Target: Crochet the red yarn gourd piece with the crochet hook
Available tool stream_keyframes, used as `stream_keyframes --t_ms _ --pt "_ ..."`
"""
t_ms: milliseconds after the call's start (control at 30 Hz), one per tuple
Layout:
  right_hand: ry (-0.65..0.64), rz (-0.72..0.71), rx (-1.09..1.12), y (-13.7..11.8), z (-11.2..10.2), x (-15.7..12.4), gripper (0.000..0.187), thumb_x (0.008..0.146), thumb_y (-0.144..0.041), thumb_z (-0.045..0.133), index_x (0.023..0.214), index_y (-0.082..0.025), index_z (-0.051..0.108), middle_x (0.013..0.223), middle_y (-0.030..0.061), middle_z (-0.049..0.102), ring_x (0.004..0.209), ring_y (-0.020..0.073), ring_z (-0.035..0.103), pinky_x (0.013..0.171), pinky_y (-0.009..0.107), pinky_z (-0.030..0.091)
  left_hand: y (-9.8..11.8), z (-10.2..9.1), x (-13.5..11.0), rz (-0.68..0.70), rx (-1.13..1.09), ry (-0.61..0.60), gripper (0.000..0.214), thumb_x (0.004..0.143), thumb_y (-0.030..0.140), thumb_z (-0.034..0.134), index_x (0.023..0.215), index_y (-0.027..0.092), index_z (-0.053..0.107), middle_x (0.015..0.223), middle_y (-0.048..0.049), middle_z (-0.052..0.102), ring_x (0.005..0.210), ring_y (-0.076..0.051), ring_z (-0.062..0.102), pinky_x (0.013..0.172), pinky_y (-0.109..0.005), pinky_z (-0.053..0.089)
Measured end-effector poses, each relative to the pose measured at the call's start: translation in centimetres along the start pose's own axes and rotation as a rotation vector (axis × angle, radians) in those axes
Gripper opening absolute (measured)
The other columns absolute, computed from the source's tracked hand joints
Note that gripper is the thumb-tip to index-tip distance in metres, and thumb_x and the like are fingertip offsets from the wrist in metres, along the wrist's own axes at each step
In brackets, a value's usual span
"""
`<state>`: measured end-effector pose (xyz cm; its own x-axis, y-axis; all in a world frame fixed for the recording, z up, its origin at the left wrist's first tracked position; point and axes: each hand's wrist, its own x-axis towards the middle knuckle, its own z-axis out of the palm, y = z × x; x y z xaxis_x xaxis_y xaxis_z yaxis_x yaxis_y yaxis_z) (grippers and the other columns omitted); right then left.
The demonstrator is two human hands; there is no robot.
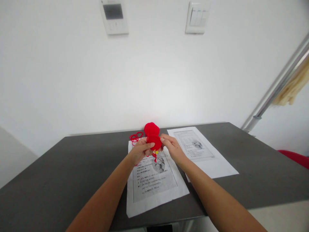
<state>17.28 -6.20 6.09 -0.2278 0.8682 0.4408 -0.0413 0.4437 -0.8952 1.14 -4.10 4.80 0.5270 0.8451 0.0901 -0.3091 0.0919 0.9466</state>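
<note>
Red Round Piece [154, 141] Held by Both Edges above a Printed Sheet [154, 182]

Nearest, reaching in from below: left forearm [103, 196] and right forearm [217, 196], over a dark table [65, 174]. Flat on the tabletop, slightly aslant: the printed sheet, with lines of text and a grey picture. Over its upper part: left hand [139, 151] and right hand [172, 146], brought together on the piece. Clamped on its left side: left thumb across the front face. Pinched at the opposite edge: right thumb and fingers. Below the piece: a small yellow part [155, 151] and a short red tassel [155, 158]. Just behind: a rounded red mass [151, 128], join to the piece impossible to tell. To its left: loose loops of red cord [135, 137]. To the right: a second sheet [204, 154]. At the back: a white wall [154, 71], with a screened panel [116, 17] and a switch plate [197, 17].
</note>
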Motion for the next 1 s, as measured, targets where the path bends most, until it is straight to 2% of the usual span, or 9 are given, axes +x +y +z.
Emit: stream_keyframes --t_ms 467,1000 --pt "0.015 -0.024 -0.021 -0.05 -0.04 -0.05 0.028 0.085 -0.031 0.045 0.059 -0.02 0.049 0.057 -0.0018 0.051 0.055 0.0129 0.05 0.056 0.025 0.041 0.0 0.1 -0.02 0.0 0.012 0.015 0.029 0.064 0.035 0.074 0.068 0.014 0.055 0.042 0.0073 0.039 0.04 -0.003 0.028 0.043 -0.019 0.018" --pt "0.019 -0.021 -0.061 0.05 -0.04 -0.09 0.026 0.085 -0.028 0.044 0.061 -0.019 0.05 0.057 -0.0018 0.049 0.055 0.0134 0.049 0.056 0.026 0.039 0.11 0.03 -0.14 -0.017 -0.009 -0.001 0.025 0.066 0.031 0.073 0.075 0.013 0.058 0.044 0.0075 0.041 0.038 -0.002 0.027 0.042 -0.018 0.017"
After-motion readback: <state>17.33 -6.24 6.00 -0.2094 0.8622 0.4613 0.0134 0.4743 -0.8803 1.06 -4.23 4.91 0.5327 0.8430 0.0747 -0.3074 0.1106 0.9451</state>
